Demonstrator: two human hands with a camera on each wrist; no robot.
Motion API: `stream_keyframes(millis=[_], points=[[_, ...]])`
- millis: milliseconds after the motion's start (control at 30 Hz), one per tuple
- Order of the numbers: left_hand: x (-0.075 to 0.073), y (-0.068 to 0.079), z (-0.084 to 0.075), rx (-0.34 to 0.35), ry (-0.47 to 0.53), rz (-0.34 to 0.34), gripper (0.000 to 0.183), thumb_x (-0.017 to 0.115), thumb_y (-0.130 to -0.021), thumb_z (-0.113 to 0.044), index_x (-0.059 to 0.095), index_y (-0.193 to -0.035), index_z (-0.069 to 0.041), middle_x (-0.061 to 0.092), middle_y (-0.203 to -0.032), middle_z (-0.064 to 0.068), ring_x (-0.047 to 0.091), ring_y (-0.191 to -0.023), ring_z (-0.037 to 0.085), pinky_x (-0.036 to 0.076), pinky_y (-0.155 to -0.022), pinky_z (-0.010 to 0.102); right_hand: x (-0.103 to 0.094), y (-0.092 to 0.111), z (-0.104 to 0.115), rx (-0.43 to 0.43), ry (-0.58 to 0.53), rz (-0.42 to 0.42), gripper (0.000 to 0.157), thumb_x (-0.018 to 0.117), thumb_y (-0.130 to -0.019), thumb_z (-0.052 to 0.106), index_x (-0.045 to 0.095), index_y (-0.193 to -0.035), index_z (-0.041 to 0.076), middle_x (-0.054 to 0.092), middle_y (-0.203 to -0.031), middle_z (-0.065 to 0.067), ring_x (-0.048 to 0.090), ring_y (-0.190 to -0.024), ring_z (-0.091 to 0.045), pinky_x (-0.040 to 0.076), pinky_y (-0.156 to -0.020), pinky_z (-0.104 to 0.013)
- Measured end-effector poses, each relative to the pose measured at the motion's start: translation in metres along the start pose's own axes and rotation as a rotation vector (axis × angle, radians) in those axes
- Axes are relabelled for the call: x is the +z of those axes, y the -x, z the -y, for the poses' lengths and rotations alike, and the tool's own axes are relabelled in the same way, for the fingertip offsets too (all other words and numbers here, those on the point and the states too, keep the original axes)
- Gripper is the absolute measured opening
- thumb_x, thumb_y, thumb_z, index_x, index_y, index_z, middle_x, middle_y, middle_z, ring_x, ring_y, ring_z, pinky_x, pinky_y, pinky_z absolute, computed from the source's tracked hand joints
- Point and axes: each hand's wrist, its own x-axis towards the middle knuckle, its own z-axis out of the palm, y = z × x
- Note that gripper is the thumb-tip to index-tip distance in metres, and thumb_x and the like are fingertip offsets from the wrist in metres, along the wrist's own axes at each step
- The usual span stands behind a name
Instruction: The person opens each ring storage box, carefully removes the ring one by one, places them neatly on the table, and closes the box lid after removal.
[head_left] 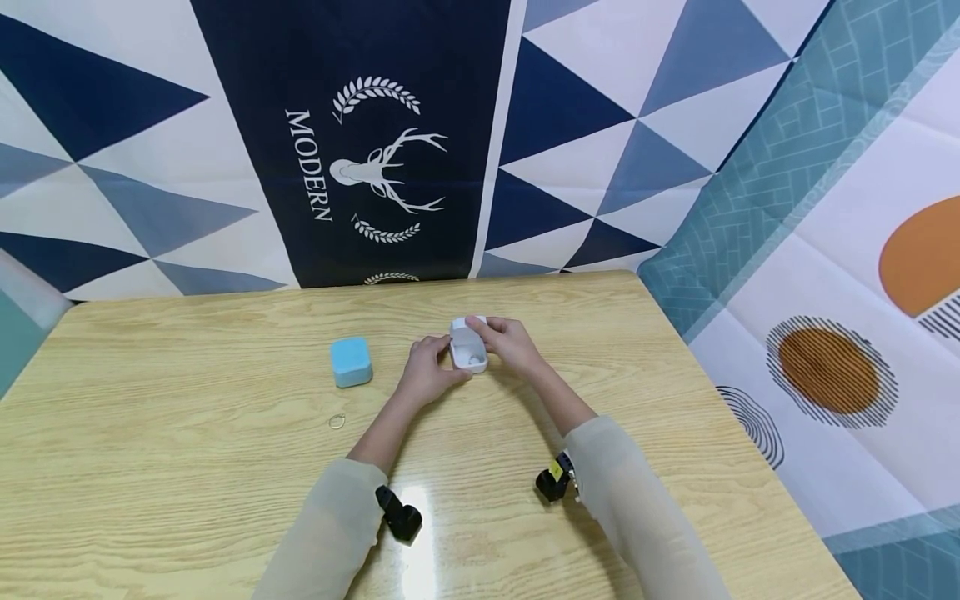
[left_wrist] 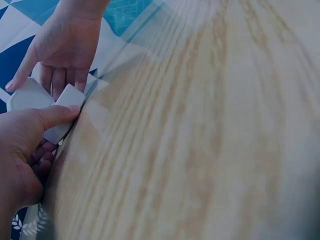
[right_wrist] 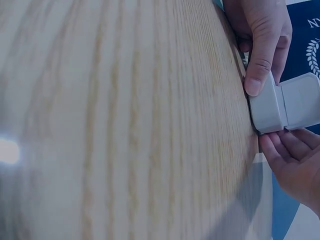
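Note:
A small white ring box (head_left: 470, 357) stands on the table between both hands, its hinged lid (right_wrist: 300, 100) raised. Something small and shiny lies inside the base. My left hand (head_left: 427, 372) grips the base from the left, thumb across its front wall, as the left wrist view also shows. On the other side, my right hand (head_left: 512, 343) holds the box at the lid, thumb at the lid's top edge and fingers by the right side. Left of the hands sits a closed light-blue box (head_left: 351, 362). A thin ring (head_left: 337, 422) lies on the wood nearer to me.
The light wooden table (head_left: 187, 483) ends at a wall hung with patterned cloth (head_left: 390, 50). More cloth with orange circles (head_left: 828, 371) hangs past the right edge. A black wrist camera (head_left: 401, 517) sits on the left sleeve, another (head_left: 553, 481) on the right.

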Motion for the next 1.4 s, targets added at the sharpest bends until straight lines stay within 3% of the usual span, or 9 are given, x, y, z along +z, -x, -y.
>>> stream_keyframes(millis=[167, 367, 533, 933, 1200, 1400], points=[[0.002, -0.001, 0.001, 0.004, 0.003, -0.005, 0.069, 0.076, -0.067, -0.027, 0.048, -0.125, -0.004, 0.053, -0.114, 0.011, 0.041, -0.104, 0.023, 0.038, -0.089, 0.035, -0.004, 0.004, 0.0, -0.019, 0.01, -0.045, 0.074, 0.049, -0.077, 0.062, 0.051, -0.121, 0.004, 0.061, -0.107, -0.012, 0.061, -0.093, -0.02, 0.049, -0.08, -0.03], [0.003, -0.001, 0.002, -0.007, 0.004, -0.012, 0.071, 0.077, -0.066, -0.028, 0.047, -0.126, -0.004, 0.053, -0.113, 0.011, 0.042, -0.103, 0.023, 0.039, -0.09, 0.035, -0.011, 0.01, 0.0, -0.043, 0.0, -0.104, 0.069, 0.051, -0.076, 0.062, 0.058, -0.112, 0.004, 0.062, -0.102, -0.012, 0.061, -0.089, -0.025, 0.05, -0.078, -0.035], [0.003, -0.001, 0.003, -0.019, -0.003, -0.005, 0.072, 0.076, -0.066, -0.03, 0.046, -0.127, -0.004, 0.053, -0.114, 0.011, 0.042, -0.105, 0.024, 0.038, -0.092, 0.036, -0.016, 0.012, -0.002, -0.045, 0.009, -0.111, 0.059, 0.054, -0.077, 0.057, 0.061, -0.104, 0.005, 0.062, -0.1, -0.013, 0.06, -0.088, -0.028, 0.051, -0.075, -0.037], [0.003, -0.003, 0.006, -0.016, -0.013, -0.008, 0.072, 0.076, -0.066, -0.031, 0.047, -0.126, -0.003, 0.052, -0.118, 0.011, 0.042, -0.109, 0.024, 0.036, -0.095, 0.036, -0.018, 0.016, -0.003, -0.075, 0.069, -0.103, 0.031, 0.063, -0.08, 0.035, 0.065, -0.092, 0.006, 0.061, -0.083, -0.02, 0.059, -0.07, -0.028, 0.053, -0.061, -0.032], [0.002, -0.002, 0.005, -0.016, -0.003, -0.004, 0.072, 0.076, -0.067, -0.031, 0.046, -0.127, -0.003, 0.052, -0.118, 0.011, 0.042, -0.108, 0.024, 0.037, -0.094, 0.036, -0.018, 0.018, -0.004, -0.159, 0.251, -0.118, 0.017, 0.064, -0.079, 0.027, 0.068, -0.084, 0.011, 0.052, -0.06, 0.0, 0.043, -0.052, -0.01, 0.033, -0.045, -0.019], [0.002, -0.002, 0.004, -0.007, -0.002, -0.008, 0.071, 0.076, -0.067, -0.03, 0.047, -0.126, -0.003, 0.052, -0.117, 0.011, 0.042, -0.108, 0.024, 0.037, -0.093, 0.036, -0.017, 0.019, -0.004, -0.157, 0.31, -0.111, 0.015, 0.064, -0.08, 0.026, 0.068, -0.084, 0.012, 0.05, -0.058, 0.002, 0.04, -0.05, -0.009, 0.031, -0.043, -0.019]])
